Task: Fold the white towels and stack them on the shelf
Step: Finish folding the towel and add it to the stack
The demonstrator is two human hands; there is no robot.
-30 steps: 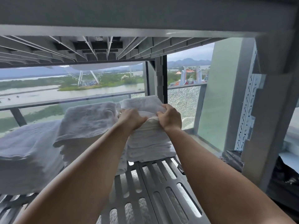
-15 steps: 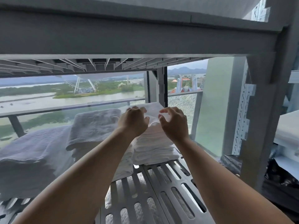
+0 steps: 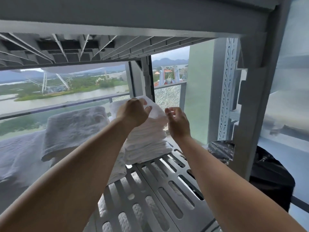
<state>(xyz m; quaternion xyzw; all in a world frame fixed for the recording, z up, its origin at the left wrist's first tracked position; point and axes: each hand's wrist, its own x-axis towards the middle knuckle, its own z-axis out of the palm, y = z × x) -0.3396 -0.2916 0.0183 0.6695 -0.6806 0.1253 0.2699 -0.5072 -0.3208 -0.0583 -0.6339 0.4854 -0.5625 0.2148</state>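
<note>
Both hands have come off the towels since a second ago – back then they were pressed down together on the top one, now they've lifted and drifted apart. Left hand (image 3: 133, 113) hangs over the top front corner of the stack (image 3: 147, 139), fingers loosely curled and not gripping anything; can't tell if the fingertips still brush the cloth. Right hand (image 3: 178, 125) is just off the stack's right edge, palm turned inward, fingers relaxed and half bent, holding nothing, with a clear gap between it and the left hand. So the white stack sits right between and under the two hands, at the back of the shelf (image 3: 150, 183), tall, with its folded edges facing the camera and leaning a touch to the right near the top. Under the left forearm there's a short pile (image 3: 120, 166) of white towels touching the stack's left side. Further left of the left hand is a fat heap of grey towels (image 3: 75, 129), the top one draped over the rest. Beyond the fingers you can see cracked glass (image 3: 167, 96) on the balcony rail, and above the hands the ribbed underside of the upper shelf (image 3: 117, 49). Out past the right arm – behind the shelf post – sits a black bag (image 3: 270, 178). More white cloth shows through the shelf slots below the arms.
</note>
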